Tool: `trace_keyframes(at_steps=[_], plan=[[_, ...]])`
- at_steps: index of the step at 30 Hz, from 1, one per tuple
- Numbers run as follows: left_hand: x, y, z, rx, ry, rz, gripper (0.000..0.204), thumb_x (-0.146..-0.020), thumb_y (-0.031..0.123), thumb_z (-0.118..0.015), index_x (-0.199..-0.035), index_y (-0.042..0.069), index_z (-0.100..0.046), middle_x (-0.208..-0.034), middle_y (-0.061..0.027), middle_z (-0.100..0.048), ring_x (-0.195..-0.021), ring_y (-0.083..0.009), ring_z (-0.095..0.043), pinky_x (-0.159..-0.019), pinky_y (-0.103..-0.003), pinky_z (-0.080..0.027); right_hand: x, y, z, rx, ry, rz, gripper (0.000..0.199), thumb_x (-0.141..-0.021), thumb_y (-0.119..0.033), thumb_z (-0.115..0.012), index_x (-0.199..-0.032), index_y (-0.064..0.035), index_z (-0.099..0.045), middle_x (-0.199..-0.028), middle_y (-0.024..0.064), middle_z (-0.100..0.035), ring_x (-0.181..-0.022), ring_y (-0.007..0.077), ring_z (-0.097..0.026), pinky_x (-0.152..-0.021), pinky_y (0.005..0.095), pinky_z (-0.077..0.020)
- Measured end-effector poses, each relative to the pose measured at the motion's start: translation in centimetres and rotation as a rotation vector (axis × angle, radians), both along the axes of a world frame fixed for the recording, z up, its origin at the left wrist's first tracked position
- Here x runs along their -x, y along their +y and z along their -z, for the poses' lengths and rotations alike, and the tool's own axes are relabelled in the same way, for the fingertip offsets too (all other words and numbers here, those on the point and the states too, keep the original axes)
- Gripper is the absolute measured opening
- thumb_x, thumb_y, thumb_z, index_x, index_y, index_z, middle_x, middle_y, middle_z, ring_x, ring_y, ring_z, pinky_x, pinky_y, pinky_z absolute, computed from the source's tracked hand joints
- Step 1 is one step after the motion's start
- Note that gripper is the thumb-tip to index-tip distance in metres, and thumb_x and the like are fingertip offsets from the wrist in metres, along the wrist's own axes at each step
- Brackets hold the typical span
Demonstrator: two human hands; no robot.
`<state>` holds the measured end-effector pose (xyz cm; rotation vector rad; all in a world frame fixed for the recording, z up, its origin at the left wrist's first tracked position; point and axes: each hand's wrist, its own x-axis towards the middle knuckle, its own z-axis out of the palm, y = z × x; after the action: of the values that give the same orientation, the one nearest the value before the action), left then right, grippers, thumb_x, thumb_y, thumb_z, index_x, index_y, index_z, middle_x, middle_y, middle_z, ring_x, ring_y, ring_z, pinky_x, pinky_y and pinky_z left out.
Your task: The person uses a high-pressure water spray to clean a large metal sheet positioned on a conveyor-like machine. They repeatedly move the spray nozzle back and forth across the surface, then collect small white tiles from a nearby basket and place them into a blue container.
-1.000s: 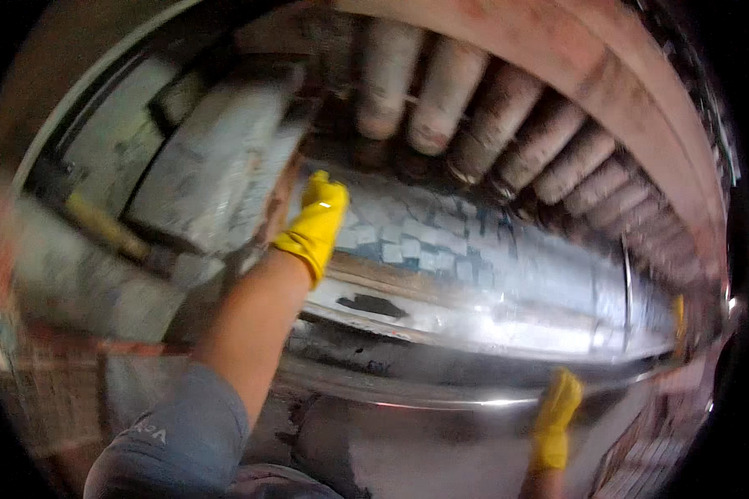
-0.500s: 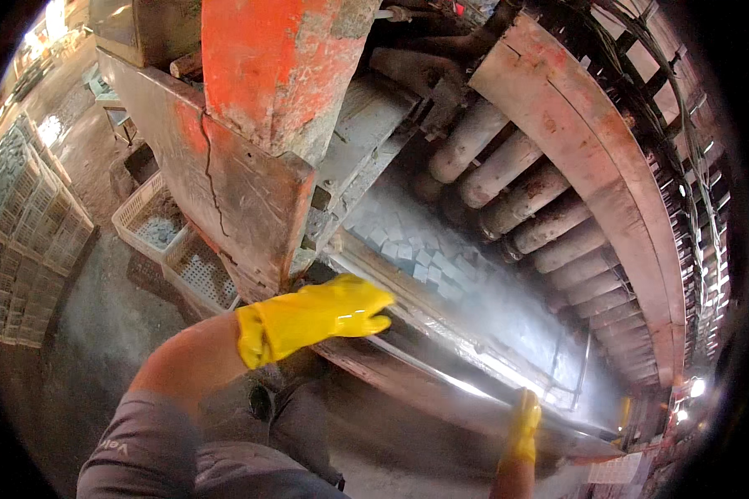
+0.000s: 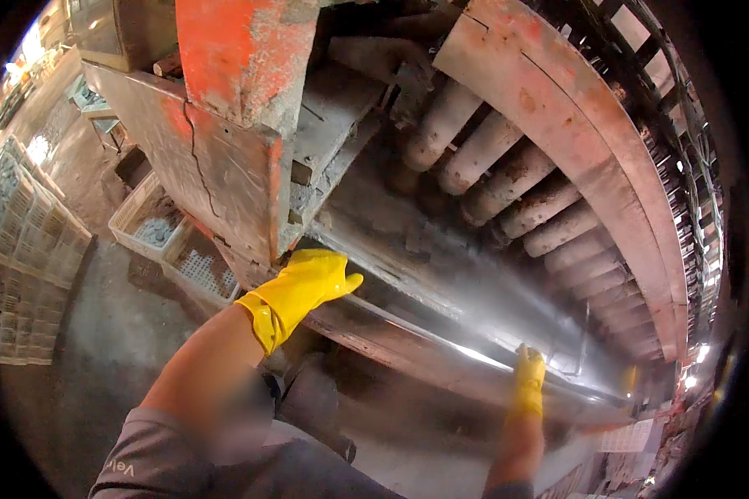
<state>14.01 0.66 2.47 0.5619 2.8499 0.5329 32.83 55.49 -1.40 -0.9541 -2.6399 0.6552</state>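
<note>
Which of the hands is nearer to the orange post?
Left. In the picture, the left hand is below the orange post, slightly right; the right hand is farther down and much farther right.

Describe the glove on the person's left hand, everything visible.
The yellow glove covers the left hand: bright yellow, smooth, slightly shiny, rubber-like. Its loose cuff is wrinkled at the wrist, with bare forearm below. The fingers look bent, and one digit juts right. It sits just below the lower corner of the cracked panel, by the near end of the machine's metal edge. Whether it touches either is unclear.
</note>
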Motion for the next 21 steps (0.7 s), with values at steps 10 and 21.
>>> trace_keyframes(at_steps=[10, 21], plan=[[0.6, 0.6, 0.7, 0.061, 0.051, -0.162, 0.056, -0.092, 0.054, -0.063, -0.117, 0.005, -0.071, -0.117, -0.0187, -0.073, -0.111, -0.0372, -0.068, -0.095, -0.049, -0.052, -0.4, 0.5, 0.1, 0.044, 0.18, 0.291, 0.058, -0.1, -0.061, -0.056, -0.101, -0.0042, -0.068, -0.064, 0.0115, -0.064, -0.049, 0.0212, -0.057, -0.043, 0.0389, -0.0483], [1.1, 1.1, 1.6, -0.02, 0.145, -0.226, 0.052, -0.09, 0.048, -0.069, -0.121, 0.007, -0.069, -0.118, -0.0173, -0.072, -0.112, -0.0371, -0.066, -0.097, -0.05, -0.051, 0.4, 1.7, 0.6, -0.04, 0.042, 0.256, 0.057, -0.101, -0.058, -0.055, -0.108, -0.0037, -0.067, -0.065, 0.0106, -0.065, -0.049, 0.0214, -0.06, -0.044, 0.0372, -0.0491]])
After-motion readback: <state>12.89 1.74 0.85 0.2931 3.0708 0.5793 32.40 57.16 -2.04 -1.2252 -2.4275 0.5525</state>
